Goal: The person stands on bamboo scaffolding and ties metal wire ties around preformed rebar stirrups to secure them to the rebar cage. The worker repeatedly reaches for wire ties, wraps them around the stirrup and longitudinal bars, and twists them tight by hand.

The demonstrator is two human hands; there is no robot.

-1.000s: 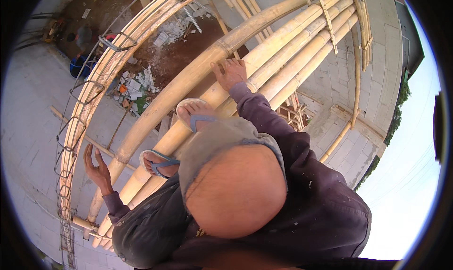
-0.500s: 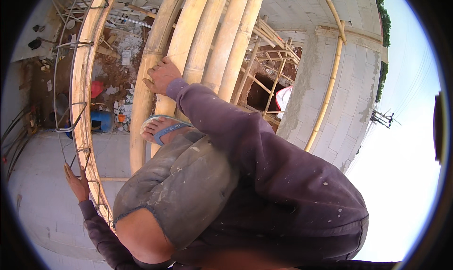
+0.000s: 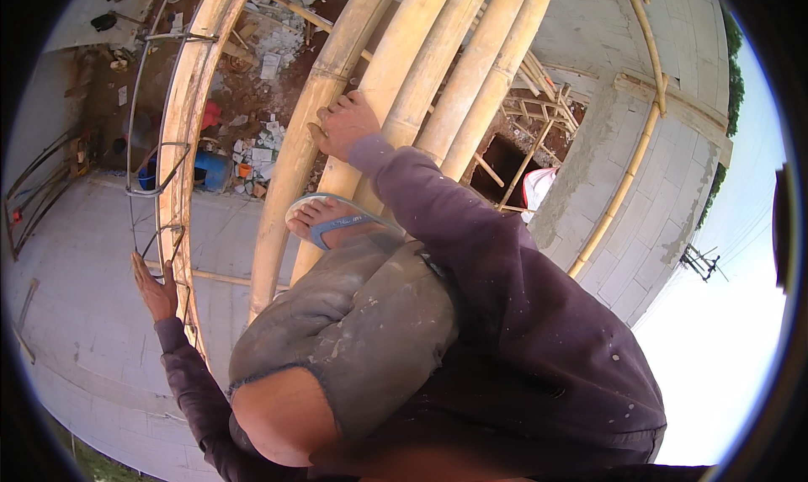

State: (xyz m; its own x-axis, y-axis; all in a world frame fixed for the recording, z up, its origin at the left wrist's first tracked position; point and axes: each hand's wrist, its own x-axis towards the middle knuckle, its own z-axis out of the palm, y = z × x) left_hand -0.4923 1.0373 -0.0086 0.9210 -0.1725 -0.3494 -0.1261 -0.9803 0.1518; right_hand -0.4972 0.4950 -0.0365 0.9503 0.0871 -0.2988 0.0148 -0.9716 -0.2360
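Observation:
My right hand lies over a bamboo pole, its fingers bent round the pole's left edge. Beside that pole runs a darker bamboo pole on the left. My left hand is flat, fingers stretched and thumb apart, against the lower part of a steel rebar cage. The cage's bent bars loop round a long pale wooden beam. My foot in a blue flip-flop stands on the poles just below my right hand.
Far below lie rubble, a blue barrel and scrap wood. A grey block wall with an upright bamboo pole rises on the right. Near a dark pit is a bamboo frame. More bent rebar stands at far left.
The view has swung, so the poles, beam and hands sit further right in the picture. Both hands keep about the same places on the pole and the rebar cage.

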